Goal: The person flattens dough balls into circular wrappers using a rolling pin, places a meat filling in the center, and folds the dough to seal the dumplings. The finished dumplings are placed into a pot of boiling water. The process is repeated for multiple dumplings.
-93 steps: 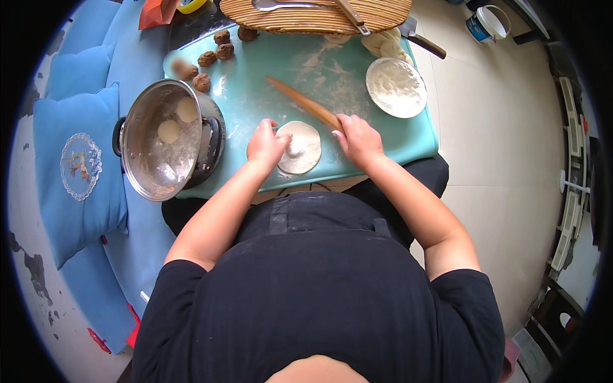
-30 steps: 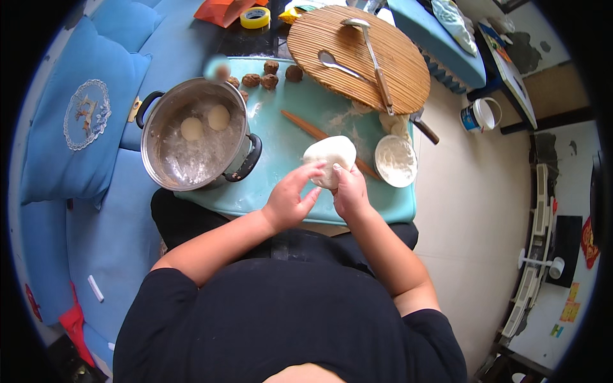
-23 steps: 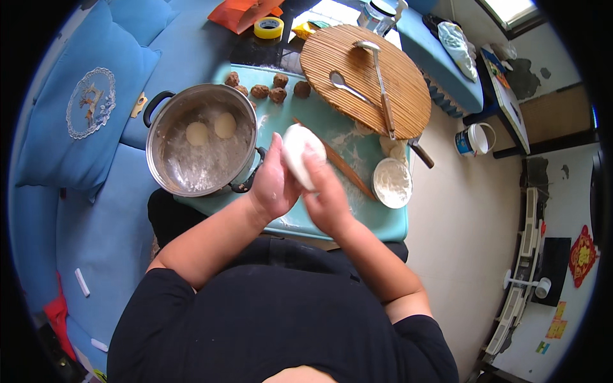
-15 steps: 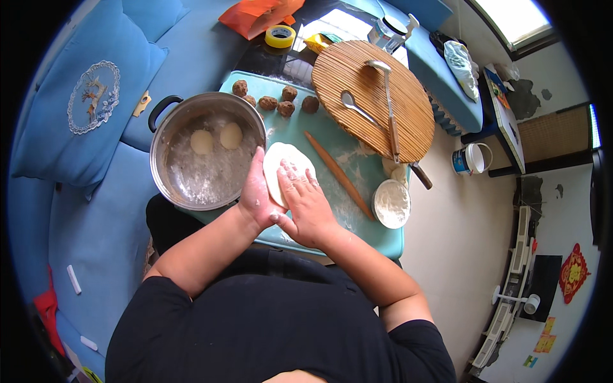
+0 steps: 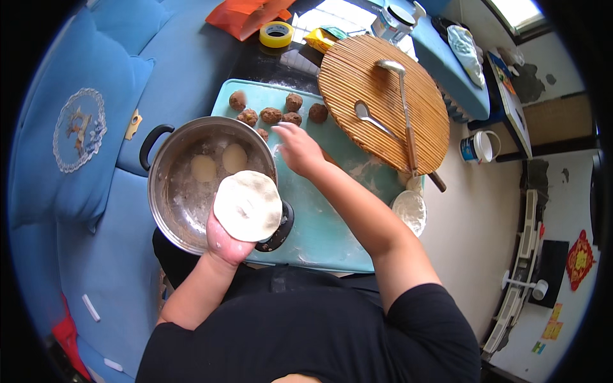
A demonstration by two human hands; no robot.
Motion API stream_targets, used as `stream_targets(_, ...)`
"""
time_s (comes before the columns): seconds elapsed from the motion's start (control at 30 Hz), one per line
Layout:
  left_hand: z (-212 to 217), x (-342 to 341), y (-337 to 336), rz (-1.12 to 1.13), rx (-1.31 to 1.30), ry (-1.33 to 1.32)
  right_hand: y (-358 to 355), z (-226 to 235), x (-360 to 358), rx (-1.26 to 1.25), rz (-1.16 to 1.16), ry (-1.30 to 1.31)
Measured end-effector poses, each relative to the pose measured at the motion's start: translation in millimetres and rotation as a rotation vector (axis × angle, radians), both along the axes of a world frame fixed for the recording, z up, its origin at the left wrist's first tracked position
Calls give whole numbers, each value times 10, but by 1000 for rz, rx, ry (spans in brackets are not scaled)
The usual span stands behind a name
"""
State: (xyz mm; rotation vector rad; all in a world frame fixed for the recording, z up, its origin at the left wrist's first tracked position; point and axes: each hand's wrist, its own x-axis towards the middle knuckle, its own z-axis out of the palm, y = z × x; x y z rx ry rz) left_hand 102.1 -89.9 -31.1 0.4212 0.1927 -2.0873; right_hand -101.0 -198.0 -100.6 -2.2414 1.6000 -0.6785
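A flat round white dough disc [image 5: 247, 205] lies on the upturned palm of my left hand [image 5: 225, 241], over the near rim of a steel pot [image 5: 179, 191]. Two pale dough balls [image 5: 219, 163] sit in the floured pot. My right hand [image 5: 297, 148] reaches out over the teal mat [image 5: 319, 223], fingers spread and empty, close to several brown filling balls [image 5: 271, 115] at the mat's far edge.
A round bamboo board [image 5: 383, 102] with a ladle and a spoon lies far right. A white flour bowl [image 5: 410, 210] sits at the mat's right edge. Blue cushions [image 5: 83, 134] lie left. A yellow tape roll [image 5: 276, 34] and a white mug [image 5: 477, 147] are nearby.
Both hands lifted the dough disc off the mat. The left hand now carries it alone on the palm near the pot, and the right hand has reached out toward the brown balls.
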Motion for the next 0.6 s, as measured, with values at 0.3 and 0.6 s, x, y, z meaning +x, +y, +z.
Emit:
stream_targets(0.3, 41, -2, 42, -29, 30, -50, -356, -417, 377, 146, 52, 37)
stream_targets(0.6, 28, 19, 59, -17, -48, 13, 346, 211, -6, 16, -248, -559)
